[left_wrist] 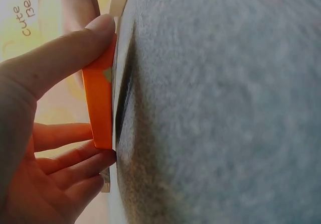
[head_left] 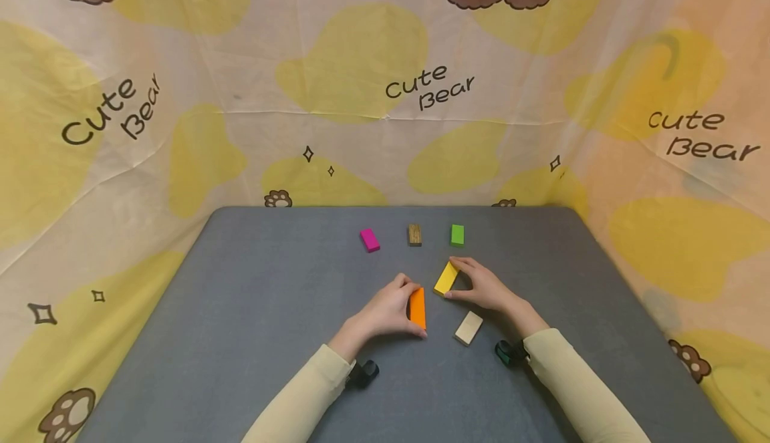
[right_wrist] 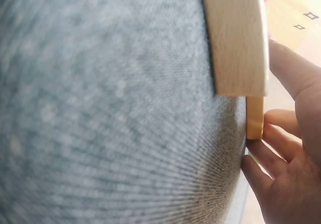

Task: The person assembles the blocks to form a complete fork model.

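Observation:
My left hand (head_left: 388,307) pinches an orange block (head_left: 418,309) by its two ends, thumb at the near end and fingers at the far end. In the left wrist view the orange block (left_wrist: 100,103) is close to the table surface, with a dark shadow beside it. Farther right, my right hand (head_left: 484,287) holds a yellow block (head_left: 446,278) between thumb and fingertips; it lies slanted. Most of that yellow block (right_wrist: 255,118) is hidden in the right wrist view behind a pale wooden block (right_wrist: 238,43), which lies untouched nearer to me.
At the back of the grey table (head_left: 271,309) lie a magenta block (head_left: 369,240), a brown wood-grained block (head_left: 414,234) and a green block (head_left: 457,235), spaced apart in a row. Behind them hangs a patterned cloth (head_left: 361,95).

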`<action>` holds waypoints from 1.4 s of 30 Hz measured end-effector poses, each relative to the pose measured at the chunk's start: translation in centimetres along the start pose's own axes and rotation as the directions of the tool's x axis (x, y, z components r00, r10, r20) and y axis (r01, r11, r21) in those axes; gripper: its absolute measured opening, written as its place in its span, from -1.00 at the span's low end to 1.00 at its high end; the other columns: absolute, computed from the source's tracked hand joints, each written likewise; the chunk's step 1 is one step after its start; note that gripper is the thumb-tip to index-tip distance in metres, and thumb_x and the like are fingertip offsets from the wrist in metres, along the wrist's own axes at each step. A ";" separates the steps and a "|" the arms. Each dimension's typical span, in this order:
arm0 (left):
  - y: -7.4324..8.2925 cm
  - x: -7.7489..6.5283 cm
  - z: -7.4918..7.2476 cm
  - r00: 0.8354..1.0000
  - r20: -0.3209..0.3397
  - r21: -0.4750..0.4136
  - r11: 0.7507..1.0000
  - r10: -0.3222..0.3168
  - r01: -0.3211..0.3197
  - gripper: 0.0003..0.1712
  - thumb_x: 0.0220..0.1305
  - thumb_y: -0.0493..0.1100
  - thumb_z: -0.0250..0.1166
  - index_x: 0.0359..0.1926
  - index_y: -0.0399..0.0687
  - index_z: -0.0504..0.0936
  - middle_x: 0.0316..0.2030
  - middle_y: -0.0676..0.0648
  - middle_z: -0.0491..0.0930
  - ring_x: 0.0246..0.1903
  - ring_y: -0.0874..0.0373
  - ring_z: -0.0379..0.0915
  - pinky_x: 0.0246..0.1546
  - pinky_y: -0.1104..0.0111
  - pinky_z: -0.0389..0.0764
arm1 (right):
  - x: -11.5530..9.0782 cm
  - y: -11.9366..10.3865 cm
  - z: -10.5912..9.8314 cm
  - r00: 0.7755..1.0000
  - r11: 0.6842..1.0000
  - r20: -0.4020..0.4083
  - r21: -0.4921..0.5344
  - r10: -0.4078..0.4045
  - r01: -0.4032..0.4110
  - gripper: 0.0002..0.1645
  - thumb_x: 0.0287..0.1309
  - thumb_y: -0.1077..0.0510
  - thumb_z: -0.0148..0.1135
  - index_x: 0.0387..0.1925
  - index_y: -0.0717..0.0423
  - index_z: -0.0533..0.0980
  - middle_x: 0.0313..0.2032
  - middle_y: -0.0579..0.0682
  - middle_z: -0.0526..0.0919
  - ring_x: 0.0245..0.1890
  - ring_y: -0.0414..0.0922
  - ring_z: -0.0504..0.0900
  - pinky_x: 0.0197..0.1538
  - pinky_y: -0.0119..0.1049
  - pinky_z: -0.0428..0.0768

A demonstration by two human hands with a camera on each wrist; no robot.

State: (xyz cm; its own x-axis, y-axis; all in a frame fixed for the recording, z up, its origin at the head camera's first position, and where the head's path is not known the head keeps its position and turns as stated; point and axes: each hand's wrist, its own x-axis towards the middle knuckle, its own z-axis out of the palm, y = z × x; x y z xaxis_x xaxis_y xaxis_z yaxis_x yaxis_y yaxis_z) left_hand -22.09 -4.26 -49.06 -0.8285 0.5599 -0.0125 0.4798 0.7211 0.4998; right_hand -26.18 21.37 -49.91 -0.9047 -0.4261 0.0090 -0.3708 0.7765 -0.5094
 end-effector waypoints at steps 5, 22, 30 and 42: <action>0.4 -0.1 0.1 1.000 0.006 0.030 1.000 0.007 -0.007 0.08 -0.25 0.32 0.55 0.27 -0.12 0.44 0.05 -0.02 0.42 -0.14 0.24 0.40 0.01 0.40 0.57 | -0.1 0.0 0.1 1.000 1.000 -0.002 0.000 0.001 -0.001 0.06 0.01 -0.27 0.37 0.42 0.13 0.21 0.38 0.18 0.31 0.35 0.16 0.36 0.33 0.17 0.38; -0.4 -0.8 0.4 1.000 -0.001 -0.060 0.998 0.011 -0.011 -0.01 -0.18 0.35 0.50 0.25 -0.04 0.46 0.01 0.01 0.45 -0.09 0.24 0.43 0.06 0.34 0.57 | -0.1 -0.1 0.1 1.000 1.000 0.003 -0.001 0.019 -0.019 0.06 0.01 -0.27 0.37 0.43 0.10 0.20 0.39 0.16 0.30 0.35 0.15 0.36 0.35 0.16 0.37; -1.6 -0.8 0.0 0.999 0.009 -0.122 0.992 0.038 -0.036 -0.08 -0.09 0.27 0.49 0.28 0.03 0.45 0.08 0.04 0.50 0.07 0.19 0.46 0.22 0.26 0.50 | 0.0 0.0 0.0 1.000 0.999 0.003 -0.011 0.030 -0.030 0.07 0.00 -0.28 0.37 0.43 0.11 0.19 0.39 0.18 0.30 0.35 0.16 0.36 0.34 0.18 0.37; -2.7 -1.2 -0.2 0.995 0.030 -0.073 0.993 0.096 -0.094 -0.15 0.05 0.15 0.44 0.36 0.08 0.37 0.30 0.04 0.44 0.29 0.14 0.38 0.35 0.17 0.40 | 0.1 -0.2 -0.1 0.999 0.999 0.023 0.006 0.045 -0.045 0.07 0.00 -0.26 0.38 0.44 0.10 0.18 0.40 0.17 0.27 0.37 0.16 0.33 0.36 0.17 0.35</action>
State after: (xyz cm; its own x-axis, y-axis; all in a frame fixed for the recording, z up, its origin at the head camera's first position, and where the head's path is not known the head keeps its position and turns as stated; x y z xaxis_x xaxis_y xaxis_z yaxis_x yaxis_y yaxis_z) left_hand -22.48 -6.95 -50.20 -0.7694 0.6387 0.0097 0.5330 0.6335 0.5609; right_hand -26.18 21.20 -49.70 -0.9153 -0.4014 -0.0336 -0.3285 0.7921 -0.5144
